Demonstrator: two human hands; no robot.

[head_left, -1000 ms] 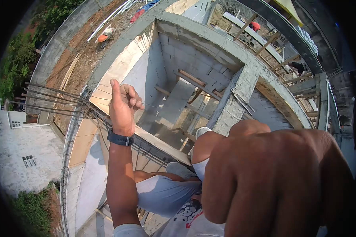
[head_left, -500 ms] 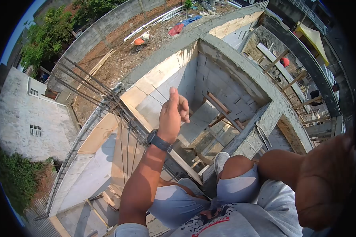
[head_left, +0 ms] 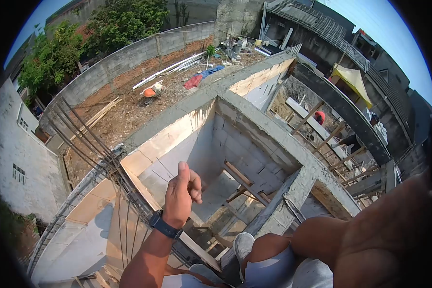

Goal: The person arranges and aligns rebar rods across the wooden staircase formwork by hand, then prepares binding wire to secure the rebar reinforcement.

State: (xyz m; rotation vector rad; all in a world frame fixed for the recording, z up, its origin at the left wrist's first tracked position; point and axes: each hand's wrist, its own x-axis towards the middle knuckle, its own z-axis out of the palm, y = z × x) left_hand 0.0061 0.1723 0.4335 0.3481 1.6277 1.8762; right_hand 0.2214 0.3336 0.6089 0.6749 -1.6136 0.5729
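Note:
My left hand [head_left: 181,193] is raised in front of me, thumb up and fingers loosely bent, with nothing visible in it. A dark watch [head_left: 164,224] is on that wrist. The hand hovers above the opening between the wall tops, touching nothing I can see. My right hand [head_left: 377,235] is very close to the camera at the right edge; its fingers vanish in the dark rim. Below are my bent knees [head_left: 269,261] and a light shoe [head_left: 243,247] beside the grey concrete beam [head_left: 278,211].
Steel bars [head_left: 74,126] stick up at the left. Plywood formwork [head_left: 170,132] lines the deep opening, with timber props [head_left: 245,175] inside. A wheelbarrow [head_left: 152,91] stands on the dirt beyond. At the right, a person in red [head_left: 320,116] is among more timbers.
My view has tilted up and shifted right, showing more roofs and sky. My left hand keeps its thumb-up shape but appears lower and further left. My right hand remains close to the camera.

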